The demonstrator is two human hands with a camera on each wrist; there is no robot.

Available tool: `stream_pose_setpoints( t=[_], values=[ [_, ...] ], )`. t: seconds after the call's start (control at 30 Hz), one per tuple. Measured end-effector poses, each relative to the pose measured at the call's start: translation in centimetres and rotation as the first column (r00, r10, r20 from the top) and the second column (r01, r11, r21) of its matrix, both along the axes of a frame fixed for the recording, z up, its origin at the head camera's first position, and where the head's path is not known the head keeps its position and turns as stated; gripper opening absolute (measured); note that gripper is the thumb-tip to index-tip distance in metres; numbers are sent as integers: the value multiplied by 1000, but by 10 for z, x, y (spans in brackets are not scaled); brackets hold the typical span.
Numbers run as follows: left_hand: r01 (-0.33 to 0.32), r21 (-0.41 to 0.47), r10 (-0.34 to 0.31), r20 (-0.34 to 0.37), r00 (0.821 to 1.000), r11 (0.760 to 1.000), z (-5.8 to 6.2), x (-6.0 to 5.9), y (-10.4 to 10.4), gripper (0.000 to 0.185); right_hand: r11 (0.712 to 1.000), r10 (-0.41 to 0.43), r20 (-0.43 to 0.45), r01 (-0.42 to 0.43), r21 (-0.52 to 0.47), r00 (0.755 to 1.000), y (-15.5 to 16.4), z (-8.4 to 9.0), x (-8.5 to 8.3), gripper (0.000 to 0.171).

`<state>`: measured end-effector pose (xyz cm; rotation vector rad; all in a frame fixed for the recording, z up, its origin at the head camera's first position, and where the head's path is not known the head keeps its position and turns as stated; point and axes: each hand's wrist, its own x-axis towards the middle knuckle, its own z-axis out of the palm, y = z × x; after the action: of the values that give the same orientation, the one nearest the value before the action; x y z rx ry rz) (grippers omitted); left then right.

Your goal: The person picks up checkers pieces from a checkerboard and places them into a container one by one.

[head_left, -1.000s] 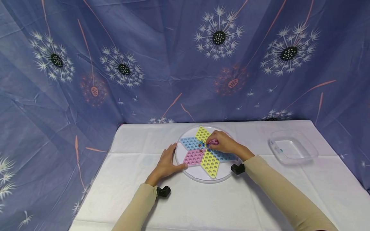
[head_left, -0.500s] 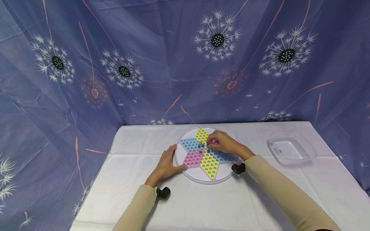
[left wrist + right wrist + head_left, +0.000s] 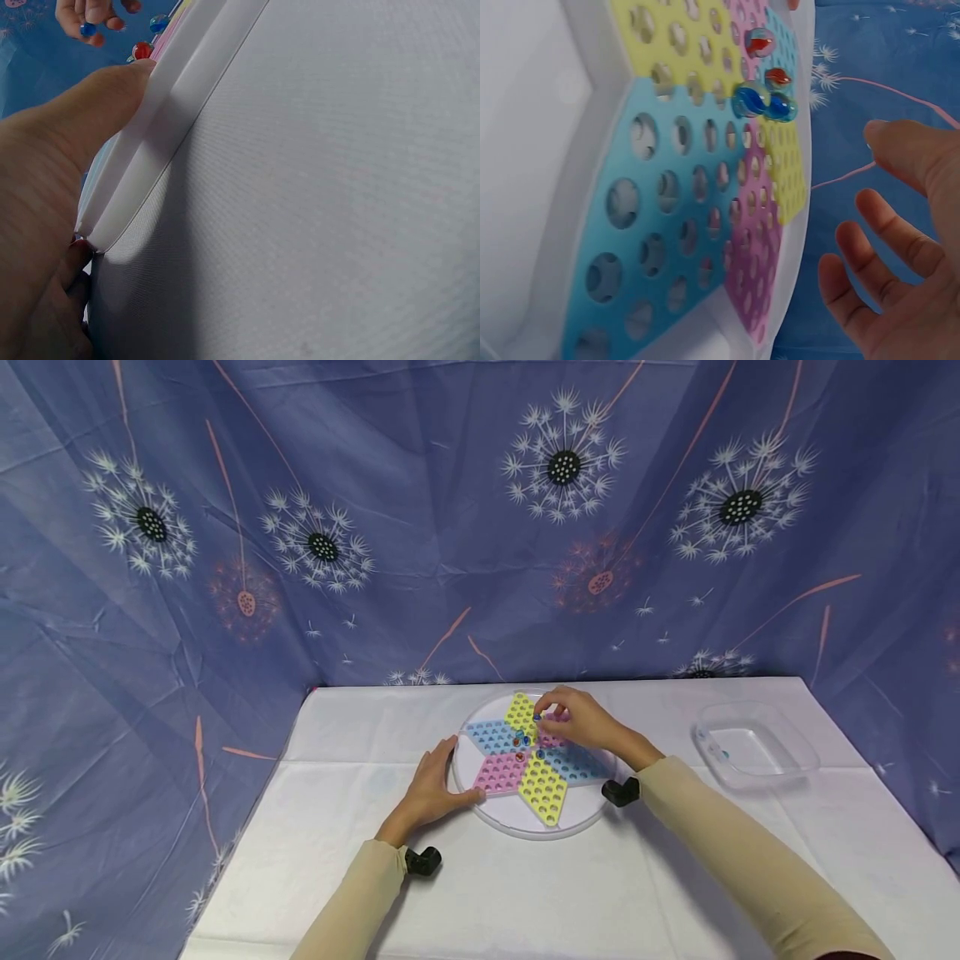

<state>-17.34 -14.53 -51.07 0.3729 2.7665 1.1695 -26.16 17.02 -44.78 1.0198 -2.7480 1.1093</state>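
Note:
A round Chinese checkers board (image 3: 510, 814) lies on the table, its star of holes coloured yellow, blue and pink. My right hand (image 3: 585, 720) is above the board's upper right, pinching a blue marble (image 3: 537, 717) between thumb and fingertip; the left wrist view shows this marble (image 3: 88, 29) raised off the board. Near the star's middle sit several marbles, including a red-streaked marble (image 3: 760, 43) and a blue-streaked marble (image 3: 751, 99). My left hand (image 3: 431, 785) rests against the board's left edge with spread, fairly straight fingers, its thumb (image 3: 112, 94) touching the rim.
A clear plastic tub (image 3: 780, 777) stands on the right of the white-covered table (image 3: 540, 893), with a small bluish marble (image 3: 724, 755) seen by its left side. A blue dandelion-print cloth (image 3: 442, 527) hangs behind and to the sides.
My right hand has lifted slightly up and away from the star's middle, and the blue marble now shows between its fingertips. My left hand has stayed at the board's edge.

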Motion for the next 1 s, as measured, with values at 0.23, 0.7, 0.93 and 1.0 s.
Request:
stream_pose_setpoints(
  t=[0.23, 0.7, 0.93, 1.0],
  values=[
    [12, 10, -12, -12, 1000, 1000, 0, 0, 0, 112, 999, -37, -4, 37, -21, 999, 0, 7, -2, 18],
    [23, 2, -23, -29, 999, 1000, 0, -1, -1, 112, 998, -56, 12, 56, -32, 998, -2, 20, 0, 18],
    [24, 7, -24, -29, 999, 1000, -1, -2, -1, 112, 998, -61, 0, 60, -34, 998, 2, 18, -1, 19],
    [23, 10, -23, -29, 999, 1000, -2, -3, -2, 112, 997, -69, 0, 69, -34, 998, 5, 18, -1, 19]
  ],
)
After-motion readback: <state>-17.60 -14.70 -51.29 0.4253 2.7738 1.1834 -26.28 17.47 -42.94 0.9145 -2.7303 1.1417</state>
